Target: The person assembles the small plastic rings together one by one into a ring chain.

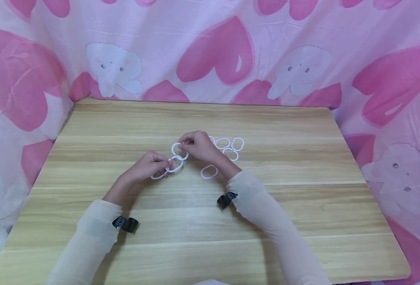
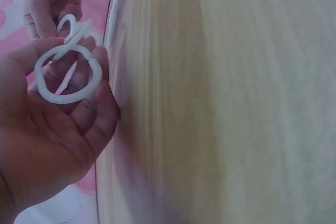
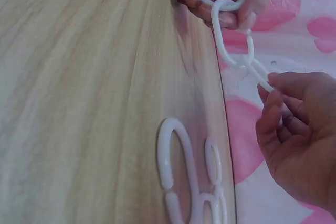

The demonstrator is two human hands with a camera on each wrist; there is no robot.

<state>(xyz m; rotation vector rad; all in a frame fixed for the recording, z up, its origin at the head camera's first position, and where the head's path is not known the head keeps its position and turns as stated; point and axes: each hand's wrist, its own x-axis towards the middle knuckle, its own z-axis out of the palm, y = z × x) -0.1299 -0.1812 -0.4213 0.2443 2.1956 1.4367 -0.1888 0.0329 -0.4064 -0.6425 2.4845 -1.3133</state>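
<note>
Three white plastic split rings hang linked in a short chain between the hands. My left hand (image 1: 152, 164) pinches the middle ring (image 1: 175, 164) near its joint with the lower ring (image 2: 68, 98), which hangs over the palm in the left wrist view. With thumb and fingertips, my right hand (image 1: 197, 145) grips the upper ring (image 1: 174, 149). In the right wrist view the middle ring (image 3: 218, 35) passes through both others, and a small gap shows in its side. The chain is held above the table.
On the wooden table (image 1: 181, 221), a single loose ring (image 1: 209, 172) lies below the right wrist. Several more rings (image 1: 230, 154) are grouped beyond the right hand, one partly covered by it. A pink heart-patterned curtain (image 1: 153, 47) stands behind the table and along its sides.
</note>
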